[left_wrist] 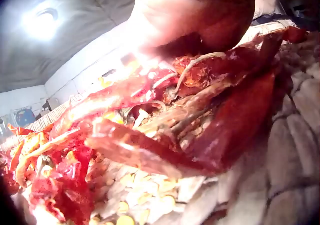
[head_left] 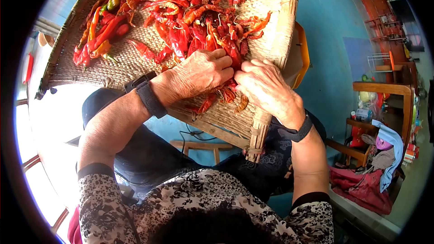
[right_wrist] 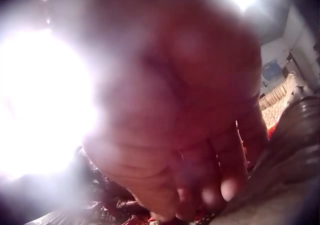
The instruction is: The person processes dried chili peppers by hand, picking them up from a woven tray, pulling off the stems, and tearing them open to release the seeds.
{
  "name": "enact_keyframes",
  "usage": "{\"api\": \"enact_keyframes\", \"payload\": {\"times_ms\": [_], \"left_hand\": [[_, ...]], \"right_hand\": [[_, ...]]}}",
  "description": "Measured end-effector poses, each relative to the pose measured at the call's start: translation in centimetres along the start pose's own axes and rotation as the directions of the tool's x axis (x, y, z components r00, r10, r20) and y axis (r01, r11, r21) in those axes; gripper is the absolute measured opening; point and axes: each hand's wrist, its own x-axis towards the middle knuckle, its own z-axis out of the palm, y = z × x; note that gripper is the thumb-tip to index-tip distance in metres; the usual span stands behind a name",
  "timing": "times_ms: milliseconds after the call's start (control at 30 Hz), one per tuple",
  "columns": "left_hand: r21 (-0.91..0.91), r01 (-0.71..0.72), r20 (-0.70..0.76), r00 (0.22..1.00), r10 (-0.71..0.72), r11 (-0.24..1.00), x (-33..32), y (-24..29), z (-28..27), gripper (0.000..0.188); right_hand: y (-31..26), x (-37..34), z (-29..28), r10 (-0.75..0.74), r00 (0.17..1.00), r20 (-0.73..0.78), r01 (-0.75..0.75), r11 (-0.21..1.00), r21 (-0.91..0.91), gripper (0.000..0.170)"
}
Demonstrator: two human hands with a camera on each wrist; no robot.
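Dried red chili peppers [head_left: 194, 22] are heaped on a woven tray [head_left: 266, 18] that lies over the person's lap. The left hand [head_left: 205, 72] has curled fingers and pinches a red chili pepper [head_left: 233, 54] at the near end of the heap. Close against it, the right hand [head_left: 266, 83] bends its fingers and thumb toward the same spot. In the left wrist view, wrinkled chili peppers [left_wrist: 225, 130] and pale loose seeds [left_wrist: 150, 200] lie below the hand. The right wrist view shows the folded fingers [right_wrist: 230, 185], their tips partly hidden among the chilies.
Fresher, plumper chili peppers [head_left: 104, 34] form a separate group at the tray's left. Small chili pieces [head_left: 208, 101] lie near its front edge. A wooden stool [head_left: 203, 147] shows under the tray. To the right stands a wooden chair [head_left: 361, 153] piled with cloth.
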Motion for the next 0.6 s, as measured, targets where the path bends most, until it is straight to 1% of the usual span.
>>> {"api": "enact_keyframes", "payload": {"times_ms": [33,67,100,167,200,233,300,333,367,433,467,500,567,600], "left_hand": [[-0.013,-0.009,-0.024,1.0,0.008,1.0,-0.1,0.0,-0.1,0.014],[-0.008,-0.021,-0.031,0.999,0.02,1.0,-0.1,0.0,0.0,0.015],[-0.009,-0.019,-0.03,0.999,0.019,1.0,-0.2,0.0,0.0,0.015],[0.003,-0.011,-0.036,0.999,0.011,1.0,-0.2,0.0,0.1,0.015],[0.002,-0.011,-0.037,0.999,0.011,1.0,-0.2,0.0,0.1,0.015],[0.017,0.004,-0.031,1.0,-0.003,1.0,-0.2,0.0,0.1,0.014],[0.03,0.018,-0.025,1.0,-0.017,0.999,-0.3,-0.2,0.0,0.014],[0.036,0.017,-0.023,1.0,-0.016,0.999,-0.3,-0.4,0.0,0.014],[0.041,0.016,-0.021,1.0,-0.015,0.999,-0.2,-0.5,0.1,0.014],[0.032,0.0,-0.038,0.999,0.001,0.999,-0.1,-0.4,0.1,0.014],[0.024,0.011,-0.034,0.999,-0.01,1.0,-0.1,-0.3,0.2,0.014],[0.017,0.023,-0.03,0.999,-0.022,1.0,-0.1,-0.3,0.2,0.015],[0.003,0.023,-0.03,0.999,-0.023,1.0,-0.1,-0.4,0.3,0.015],[-0.011,0.026,-0.031,0.999,-0.026,1.0,-0.1,-0.4,0.4,0.016]], "right_hand": [[0.0,0.0,0.2,-0.071,0.994,-0.086,0.072,0.997,0.014,0.02],[0.0,-0.2,0.0,-0.043,0.997,-0.069,0.046,0.998,0.036,0.02],[0.1,-0.2,0.4,-0.044,0.997,-0.069,0.046,0.998,0.038,0.02],[0.5,-0.3,1.0,-0.047,0.995,-0.085,0.056,0.993,0.103,0.023],[-0.5,0.9,-0.9,0.035,0.987,0.156,-0.059,0.987,0.148,0.028],[-0.7,0.9,-0.6,0.035,0.987,0.156,-0.059,0.987,0.147,0.028],[-0.8,0.5,0.3,0.013,1.0,0.028,-0.016,0.99,0.137,0.032],[-0.8,0.2,0.4,0.045,0.998,0.048,-0.05,0.992,0.115,0.032],[-0.8,0.1,0.4,0.049,0.998,0.048,-0.054,0.992,0.115,0.032],[-0.8,-0.3,0.6,0.023,0.995,0.096,-0.027,0.999,0.044,0.031],[-0.5,-1.1,1.8,-0.016,0.999,-0.05,0.019,0.998,0.053,0.03],[-0.6,-1.2,1.7,-0.013,0.999,-0.052,0.016,0.998,0.054,0.03],[-0.8,-1.2,1.5,-0.076,0.974,-0.214,0.071,0.997,-0.032,0.021],[-0.8,-0.7,0.7,-0.077,0.974,-0.214,0.072,0.997,-0.031,0.021]]}}
